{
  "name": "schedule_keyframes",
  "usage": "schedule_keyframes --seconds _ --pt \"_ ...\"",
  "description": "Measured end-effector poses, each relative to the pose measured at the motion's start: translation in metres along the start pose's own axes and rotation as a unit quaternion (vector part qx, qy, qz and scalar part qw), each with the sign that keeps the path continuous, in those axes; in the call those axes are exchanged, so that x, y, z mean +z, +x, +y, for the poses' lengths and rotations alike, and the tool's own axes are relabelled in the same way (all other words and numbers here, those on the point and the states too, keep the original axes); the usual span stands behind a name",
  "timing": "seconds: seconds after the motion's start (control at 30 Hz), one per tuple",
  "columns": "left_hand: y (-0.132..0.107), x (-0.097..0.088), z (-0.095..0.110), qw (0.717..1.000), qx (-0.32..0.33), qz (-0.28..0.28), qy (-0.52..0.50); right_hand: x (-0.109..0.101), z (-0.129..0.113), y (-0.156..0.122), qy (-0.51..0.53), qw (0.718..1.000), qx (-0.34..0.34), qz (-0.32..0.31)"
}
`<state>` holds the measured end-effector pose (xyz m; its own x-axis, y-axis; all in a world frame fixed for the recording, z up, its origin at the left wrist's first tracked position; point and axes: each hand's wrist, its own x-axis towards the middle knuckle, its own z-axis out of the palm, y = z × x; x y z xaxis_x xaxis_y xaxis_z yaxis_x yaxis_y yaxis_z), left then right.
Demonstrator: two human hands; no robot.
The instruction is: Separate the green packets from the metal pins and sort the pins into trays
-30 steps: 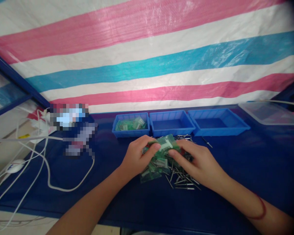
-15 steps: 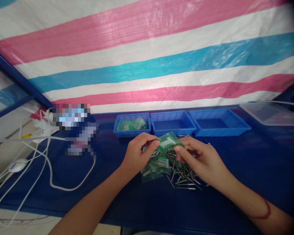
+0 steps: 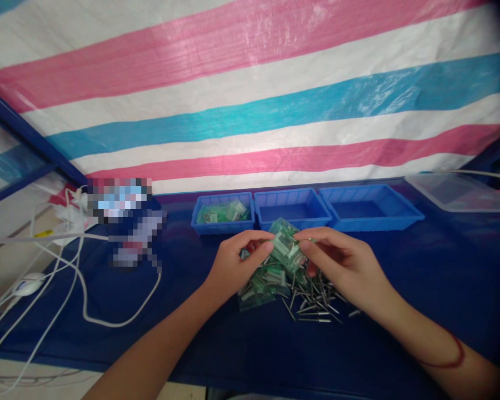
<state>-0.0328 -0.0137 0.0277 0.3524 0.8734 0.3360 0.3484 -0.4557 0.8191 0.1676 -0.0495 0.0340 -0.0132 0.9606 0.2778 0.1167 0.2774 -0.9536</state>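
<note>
Between my two hands is a small green clear plastic bag with pale and metallic pieces inside. My left hand pinches its left edge between thumb and fingers. At the bag's right edge, my right hand is also closed in a pinch. Below them on the table lies a loose pile of thin metal rivets. More green plastic bags lie at the left of the pile, partly behind my left hand. The fingertips hide part of the held bag.
A blue bin behind my hands holds several green bags. Beside it stand a middle blue bin and a right blue bin. White cables loop over the table's left side. A clear plastic lid lies at the far right.
The held bag has turned and tilted, showing more of its face and its upper corner. My right hand's fingers have shifted slightly along its edge; both hands stay on it.
</note>
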Motion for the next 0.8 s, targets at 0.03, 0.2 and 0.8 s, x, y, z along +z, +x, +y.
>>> schedule_keyframes --seconds 0.03,0.2,0.8 --pt "0.000 0.000 0.000 1.000 0.002 0.003 0.002 0.001 0.000 -0.001 -0.001 1.000 -0.001 -0.007" --pt "0.003 -0.004 0.000 0.999 0.027 0.036 0.024 0.004 0.001 -0.002 0.032 0.999 0.015 -0.020" --pt "0.034 -0.065 -0.042 0.904 -0.005 0.174 0.390 0.001 0.003 0.000 0.040 0.999 0.009 0.003"
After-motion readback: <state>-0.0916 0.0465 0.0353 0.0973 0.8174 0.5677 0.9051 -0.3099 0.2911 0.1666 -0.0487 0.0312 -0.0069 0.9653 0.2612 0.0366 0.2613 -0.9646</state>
